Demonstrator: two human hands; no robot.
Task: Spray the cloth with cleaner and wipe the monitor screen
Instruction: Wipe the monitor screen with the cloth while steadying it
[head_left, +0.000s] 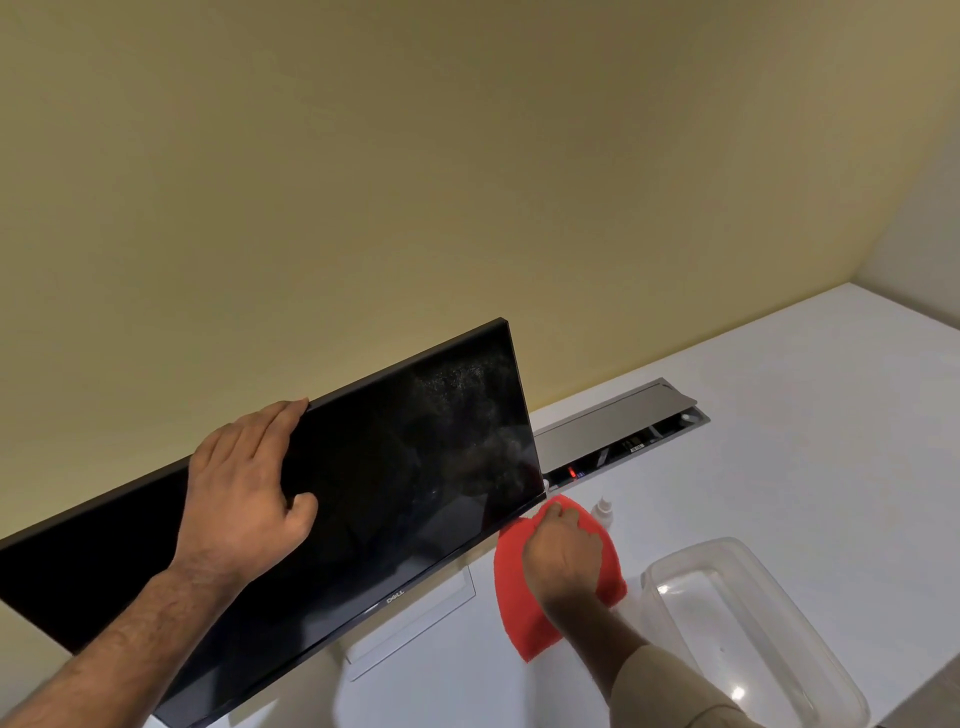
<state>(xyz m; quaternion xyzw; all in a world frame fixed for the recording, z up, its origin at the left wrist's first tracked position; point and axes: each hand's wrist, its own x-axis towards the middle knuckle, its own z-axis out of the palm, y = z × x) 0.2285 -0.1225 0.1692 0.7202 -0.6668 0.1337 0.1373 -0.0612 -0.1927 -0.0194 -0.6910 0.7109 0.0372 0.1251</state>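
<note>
- Two bare hands work at a dark monitor (395, 493) standing on a white desk (779, 415), against the desk's back edge by the wall.
- Left hand (244, 499) lies flat on the screen, fingers together over the monitor's top edge, thumb spread on the glass.
- Right hand (563, 545) is clenched on a red cloth (519, 618), bunched at the monitor's lower right corner; the cloth hangs below the fist.
- Small white bottle (603, 512) stands just beside the cloth, toward the back edge.
- Clear tub (748, 623) sits near the front right corner.
- Smears show on the screen's right part.
</note>
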